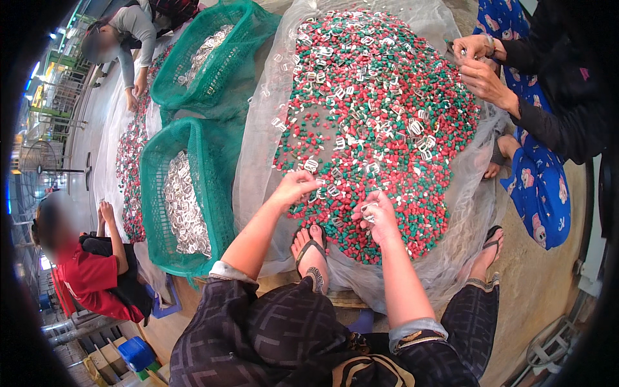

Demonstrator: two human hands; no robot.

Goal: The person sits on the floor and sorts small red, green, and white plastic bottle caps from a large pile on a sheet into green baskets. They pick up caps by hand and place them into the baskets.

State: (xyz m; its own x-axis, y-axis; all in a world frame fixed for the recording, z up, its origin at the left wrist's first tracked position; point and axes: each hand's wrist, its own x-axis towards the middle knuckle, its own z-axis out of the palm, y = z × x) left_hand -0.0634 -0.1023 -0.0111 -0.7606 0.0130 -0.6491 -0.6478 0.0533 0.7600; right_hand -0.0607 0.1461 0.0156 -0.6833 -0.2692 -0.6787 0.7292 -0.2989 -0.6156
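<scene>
Loose silver buckles are spread among red, green and white stones on the translucent sheet. Toward its near edge, metal pieces are held in the curled fingers of the right hand. The left hand is nearly closed; whether anything is gripped cannot be told. Buckle picking is judged in hand; a precise pinch on another buckle appears called for.

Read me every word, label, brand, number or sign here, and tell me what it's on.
None can be read.
Pink mark on the black top: too small to make out.
Blue printed clothing: cartoon figures, no readable lettering.
Silvery pieces in the nearer green basket: no legible markings.
</scene>
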